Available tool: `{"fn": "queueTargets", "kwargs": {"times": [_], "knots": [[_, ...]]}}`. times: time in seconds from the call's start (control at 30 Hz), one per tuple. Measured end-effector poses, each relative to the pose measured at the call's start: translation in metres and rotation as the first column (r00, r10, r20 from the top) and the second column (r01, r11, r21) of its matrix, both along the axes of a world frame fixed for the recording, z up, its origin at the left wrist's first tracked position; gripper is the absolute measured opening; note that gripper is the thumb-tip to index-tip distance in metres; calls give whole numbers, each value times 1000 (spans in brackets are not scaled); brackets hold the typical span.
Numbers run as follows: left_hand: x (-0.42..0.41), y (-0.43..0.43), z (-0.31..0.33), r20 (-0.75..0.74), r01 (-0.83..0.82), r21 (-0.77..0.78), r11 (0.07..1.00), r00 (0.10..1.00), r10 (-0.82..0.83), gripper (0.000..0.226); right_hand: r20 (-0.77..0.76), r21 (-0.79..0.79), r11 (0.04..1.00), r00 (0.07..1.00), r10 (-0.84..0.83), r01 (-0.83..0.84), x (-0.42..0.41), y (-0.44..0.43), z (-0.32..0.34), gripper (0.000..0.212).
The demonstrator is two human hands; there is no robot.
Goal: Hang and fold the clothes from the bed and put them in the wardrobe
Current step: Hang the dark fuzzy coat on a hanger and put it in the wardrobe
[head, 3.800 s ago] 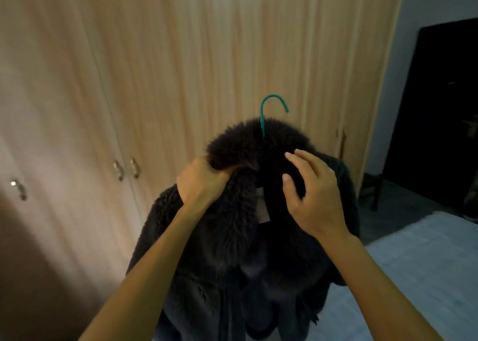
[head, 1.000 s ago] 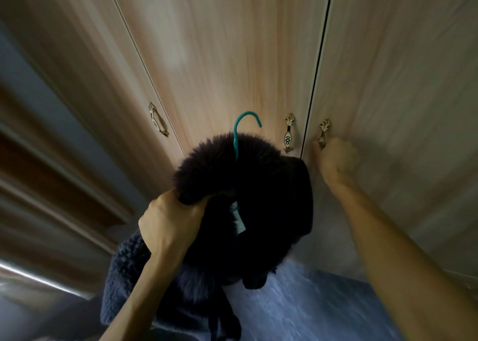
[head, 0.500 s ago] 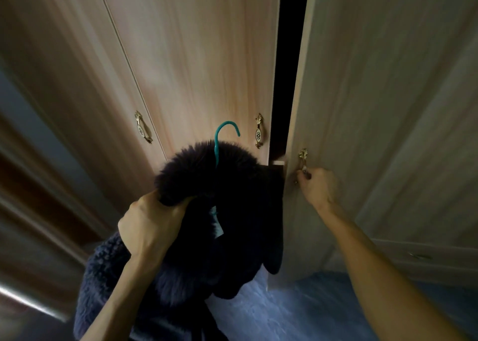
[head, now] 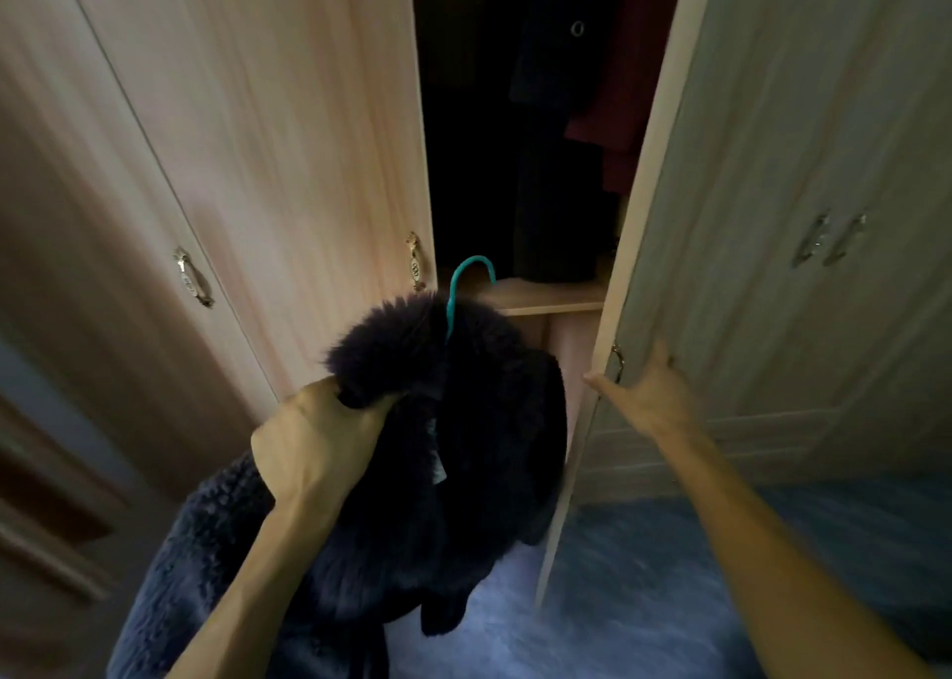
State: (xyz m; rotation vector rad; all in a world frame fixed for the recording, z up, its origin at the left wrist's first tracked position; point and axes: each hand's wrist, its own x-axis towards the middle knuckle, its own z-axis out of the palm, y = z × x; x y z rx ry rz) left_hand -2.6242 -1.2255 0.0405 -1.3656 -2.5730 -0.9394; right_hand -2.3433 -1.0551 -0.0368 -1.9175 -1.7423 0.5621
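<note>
The left arm reaches up from below, and the left hand [head: 319, 441] is fisted tight round the furry collar of the coat [head: 463, 446], knuckles toward us, holding it up in front of the wardrobe gap. The right arm stretches forward to the open door [head: 772, 214]; the right hand [head: 646, 395] lies spread against it just below the small handle [head: 617, 361], thumb out across the door's edge, fingers fairly straight and gripping nothing.

The coat is dark, almost black-blue, thick and fluffy. Its bulk droops below the fist toward the floor [head: 669, 575]. A teal hanger [head: 466, 286] pokes its hook out of the collar, upright, in front of a wooden shelf [head: 546, 297] inside. Deeper in the dark hang clothes [head: 613, 85] – one piece dark red, the rest too dim to make out.
</note>
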Motion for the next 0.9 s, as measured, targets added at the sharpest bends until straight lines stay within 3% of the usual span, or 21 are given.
{"fn": "queueTargets", "kwargs": {"times": [0.13,0.27,0.63,0.9], "knots": [[38,17,8,-35,20,8,1000,999,-19,55,190,300,954,981,-41,-19,9,-1,-1,129],[64,30,18,-30,9,53,999,1000,-8,55,297,398,915,953,-54,-72,23,0,-2,124],[145,53,31,-12,28,116,993,1000,-27,53,259,377,926,962,-87,-18,110,-3,-3,131],[183,64,29,-22,37,128,991,999,-34,55,216,454,887,956,-200,83,169,-12,4,106]]}}
